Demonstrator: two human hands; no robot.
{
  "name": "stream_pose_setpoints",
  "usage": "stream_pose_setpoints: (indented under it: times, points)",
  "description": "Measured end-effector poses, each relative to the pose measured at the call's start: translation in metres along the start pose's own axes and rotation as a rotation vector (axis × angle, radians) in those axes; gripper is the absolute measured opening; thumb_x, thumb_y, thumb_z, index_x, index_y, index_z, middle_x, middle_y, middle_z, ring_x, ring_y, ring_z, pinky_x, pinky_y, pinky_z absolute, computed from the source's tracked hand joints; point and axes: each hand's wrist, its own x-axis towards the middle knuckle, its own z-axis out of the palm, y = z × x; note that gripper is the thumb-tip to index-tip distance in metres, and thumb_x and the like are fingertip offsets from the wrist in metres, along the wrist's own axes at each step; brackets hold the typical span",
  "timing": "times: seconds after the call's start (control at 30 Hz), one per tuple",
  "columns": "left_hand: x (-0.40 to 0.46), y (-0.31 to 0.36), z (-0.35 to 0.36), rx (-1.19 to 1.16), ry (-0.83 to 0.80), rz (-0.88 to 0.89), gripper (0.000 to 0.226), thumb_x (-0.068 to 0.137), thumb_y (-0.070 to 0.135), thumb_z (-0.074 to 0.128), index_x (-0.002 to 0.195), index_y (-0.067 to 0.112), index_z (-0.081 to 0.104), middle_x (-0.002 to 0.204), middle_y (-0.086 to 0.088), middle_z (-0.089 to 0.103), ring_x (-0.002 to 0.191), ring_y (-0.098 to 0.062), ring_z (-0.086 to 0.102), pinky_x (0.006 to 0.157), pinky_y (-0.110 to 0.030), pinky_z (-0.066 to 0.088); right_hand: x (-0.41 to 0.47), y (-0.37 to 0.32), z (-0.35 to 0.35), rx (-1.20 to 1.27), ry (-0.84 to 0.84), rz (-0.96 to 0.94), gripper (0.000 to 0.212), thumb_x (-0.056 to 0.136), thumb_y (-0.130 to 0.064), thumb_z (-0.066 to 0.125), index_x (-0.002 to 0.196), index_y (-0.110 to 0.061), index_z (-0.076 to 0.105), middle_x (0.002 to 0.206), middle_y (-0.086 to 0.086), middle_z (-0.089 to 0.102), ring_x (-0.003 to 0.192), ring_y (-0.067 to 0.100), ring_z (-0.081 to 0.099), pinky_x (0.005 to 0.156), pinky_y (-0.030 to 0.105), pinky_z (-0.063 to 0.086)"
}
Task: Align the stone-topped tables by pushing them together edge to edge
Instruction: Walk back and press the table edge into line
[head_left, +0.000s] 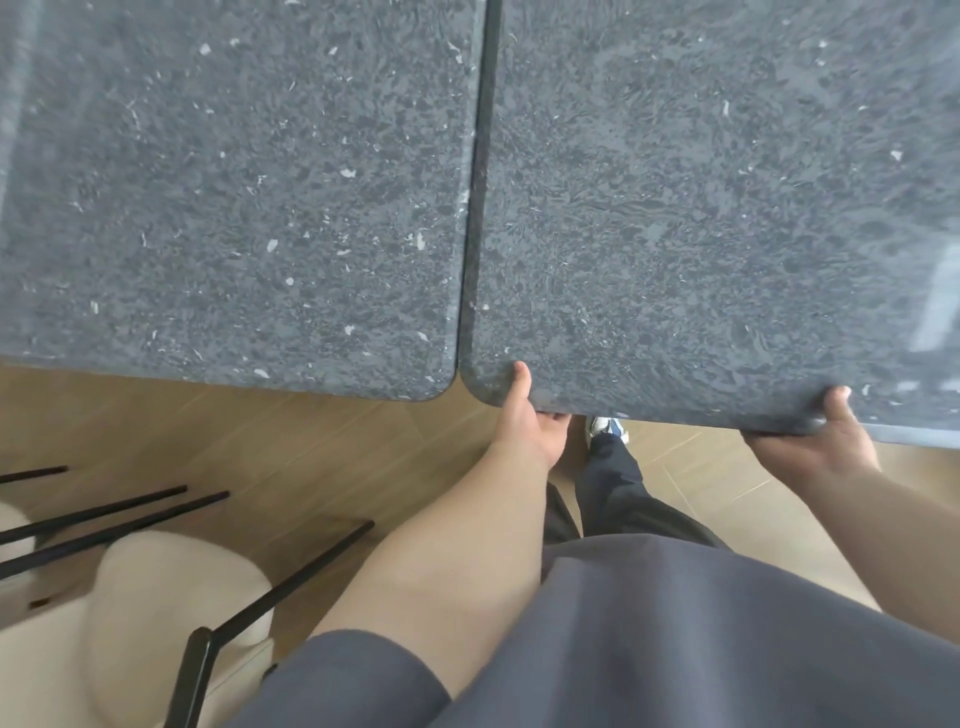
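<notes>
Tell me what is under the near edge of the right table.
Under the right table, both hands' fingers curl out of sight; the left hand and right hand show thumbs on top. A shoe peeks out.

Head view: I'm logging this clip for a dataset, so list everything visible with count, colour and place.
stone-topped tables: two, speckled dark grey, side by side across the top, narrow seam between them
chairs: at least two, cream seats with black metal frames, lower left
floor: one, light wood, below the tables
shoe: one, white and blue, under the right table's edge
left hand: one, grips the right table's near edge by its corner
right hand: one, grips the same edge farther right
</notes>
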Motion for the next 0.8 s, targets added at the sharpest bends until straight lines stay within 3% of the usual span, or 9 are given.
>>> stream_pose_setpoints:
  times: [0.17, 0.43, 0.63, 0.73, 0.8]
  points:
    - [0.003, 0.002, -0.002, 0.041, 0.006, 0.008, 0.050, 0.094, 0.038, 0.069, 0.131, 0.008, 0.055, 0.124, -0.016, 0.070, 0.113, -0.035, 0.067, 0.091, -0.051, 0.057, -0.007, 0.003, 0.003, -0.003, 0.042, 0.002, 0.054, 0.091, -0.051, 0.066, 0.130, -0.014, 0.060, 0.119, 0.012, 0.073, 0.110, 0.034, 0.070, 0.100, 0.051, 0.052]
    - [0.001, -0.001, 0.004, 0.033, 0.022, 0.000, 0.039, 0.097, 0.038, 0.065, 0.120, 0.008, 0.057, 0.119, -0.015, 0.069, 0.110, -0.033, 0.067, 0.086, -0.049, 0.057, -0.003, 0.000, 0.002, 0.008, 0.060, -0.010, 0.055, 0.088, -0.051, 0.070, 0.128, -0.014, 0.061, 0.117, 0.012, 0.074, 0.108, 0.034, 0.071, 0.097, 0.051, 0.054]
    - [-0.002, -0.005, 0.000, 0.026, 0.052, 0.016, 0.041, 0.093, 0.035, 0.072, 0.124, 0.011, 0.059, 0.123, -0.012, 0.068, 0.112, -0.031, 0.066, 0.101, -0.048, 0.054, -0.010, 0.010, 0.001, -0.006, 0.100, -0.044, 0.053, 0.087, -0.044, 0.074, 0.127, -0.012, 0.062, 0.116, 0.008, 0.073, 0.103, 0.026, 0.073, 0.094, 0.043, 0.057]
    - [0.000, -0.012, -0.003, 0.037, 0.063, -0.004, 0.048, 0.090, 0.039, 0.074, 0.125, 0.011, 0.056, 0.127, -0.012, 0.064, 0.116, -0.028, 0.063, 0.108, -0.046, 0.048, -0.013, 0.034, -0.003, -0.063, 0.070, -0.010, 0.061, 0.090, -0.048, 0.068, 0.132, -0.007, 0.053, 0.127, 0.007, 0.065, 0.117, 0.023, 0.064, 0.109, 0.039, 0.046]
    - [0.001, -0.017, -0.006, 0.037, 0.062, -0.015, 0.055, 0.089, 0.045, 0.073, 0.128, 0.011, 0.054, 0.129, -0.012, 0.060, 0.120, -0.028, 0.059, 0.112, -0.046, 0.044, -0.014, 0.052, -0.002, -0.051, 0.016, 0.055, 0.060, 0.090, -0.048, 0.068, 0.131, -0.007, 0.054, 0.128, 0.007, 0.064, 0.121, 0.023, 0.062, 0.111, 0.038, 0.044]
